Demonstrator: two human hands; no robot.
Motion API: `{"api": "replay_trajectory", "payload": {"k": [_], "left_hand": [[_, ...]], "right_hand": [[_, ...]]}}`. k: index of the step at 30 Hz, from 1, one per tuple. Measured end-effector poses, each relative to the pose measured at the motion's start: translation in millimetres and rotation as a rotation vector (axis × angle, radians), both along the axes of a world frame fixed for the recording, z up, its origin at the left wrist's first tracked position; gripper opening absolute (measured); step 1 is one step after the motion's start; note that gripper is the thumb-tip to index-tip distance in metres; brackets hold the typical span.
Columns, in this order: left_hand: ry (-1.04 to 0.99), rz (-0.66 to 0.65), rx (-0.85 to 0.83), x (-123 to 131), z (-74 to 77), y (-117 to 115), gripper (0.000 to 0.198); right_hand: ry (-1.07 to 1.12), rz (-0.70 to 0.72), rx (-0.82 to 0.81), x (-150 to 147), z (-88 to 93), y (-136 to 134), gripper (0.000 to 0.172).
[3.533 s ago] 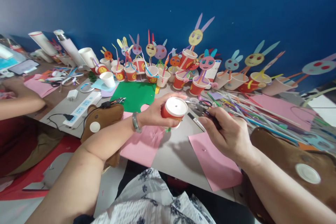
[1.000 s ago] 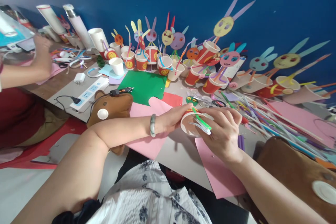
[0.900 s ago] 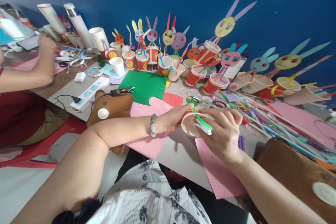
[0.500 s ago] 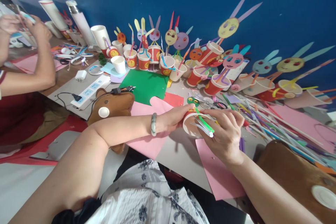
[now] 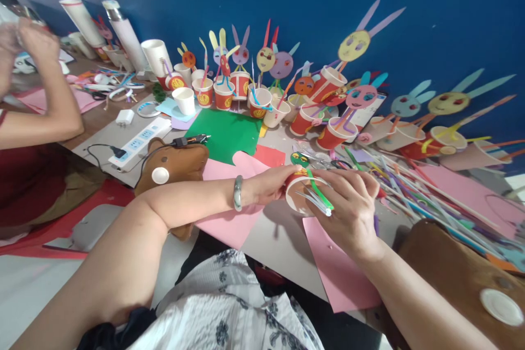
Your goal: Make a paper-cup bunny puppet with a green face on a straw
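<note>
A red-and-white paper cup [image 5: 296,196] is tilted with its mouth toward me, above the table. My left hand [image 5: 268,186] is closed around its left side, thumb on top. On the other side, my right hand [image 5: 350,210] has its fingers curled over the cup's right edge; its fingertips are hidden. A bent green strip [image 5: 322,192], like a pipe cleaner, crosses the rim beside the right fingers. Thin white strips [image 5: 314,201] stick out of the cup's mouth just below it. A green paper face [image 5: 300,159] lies behind the cup, near scissors [image 5: 340,164].
Paper cups with rabbit figures [image 5: 361,93] line the blue wall. Pink paper [image 5: 340,268] and green card [image 5: 225,134] lie on the table. Loose pipe cleaners [image 5: 435,197] spread at right. A power strip [image 5: 141,142] sits left, near a co-worker's arm [image 5: 49,93].
My hands and the cup keep nearly the same pose. The view has shifted slightly. At far left, the co-worker's hands have moved left.
</note>
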State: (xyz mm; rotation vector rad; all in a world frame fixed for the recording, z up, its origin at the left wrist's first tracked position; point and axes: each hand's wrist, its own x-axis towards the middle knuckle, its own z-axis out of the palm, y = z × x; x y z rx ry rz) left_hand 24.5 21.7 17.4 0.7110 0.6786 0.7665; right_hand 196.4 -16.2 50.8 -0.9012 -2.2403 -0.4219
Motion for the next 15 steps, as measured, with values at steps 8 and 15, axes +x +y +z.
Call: {"api": "replay_trajectory", "payload": {"k": [8, 15], "left_hand": [[0.003, -0.039, 0.008, -0.7, 0.0, 2.2, 0.021], [0.005, -0.017, 0.047, 0.8, -4.0, 3.7, 0.024]], "right_hand": [[-0.002, 0.035, -0.015, -2.0, 1.6, -1.6, 0.007], [0.011, 0.014, -0.032, -0.1, 1.2, 1.7, 0.006]]}}
